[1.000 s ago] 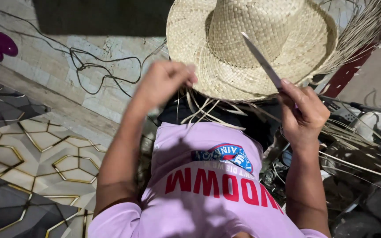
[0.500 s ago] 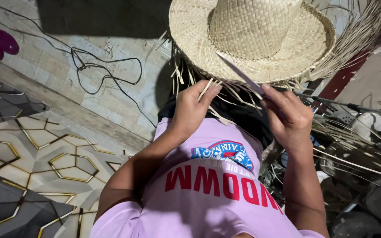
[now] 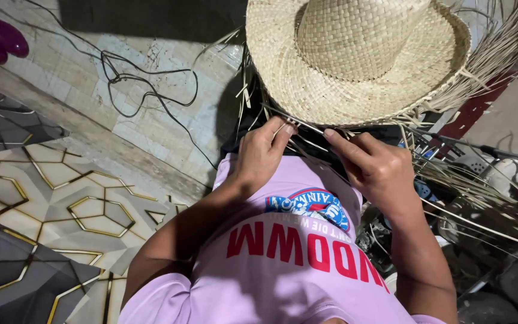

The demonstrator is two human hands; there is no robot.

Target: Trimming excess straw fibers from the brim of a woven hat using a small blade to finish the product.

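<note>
Straw hat (image 3: pixel 355 60) rests on my lap, brim toward me. Left hand (image 3: pixel 259 157) pinches loose straw ends (image 3: pixel 283 129) at the brim; right hand (image 3: pixel 379 168) grips a thin blade (image 3: pixel 295 120) against them, steadying the strands.

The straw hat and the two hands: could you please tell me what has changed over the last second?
The left hand dropped from the brim to the loose strands beneath the straw hat. The right hand, which held a thin blade raised across the brim, came down and inward; the blade now lies flat under the brim's edge between both hands. The black cable and patterned floor are unchanged.
</note>
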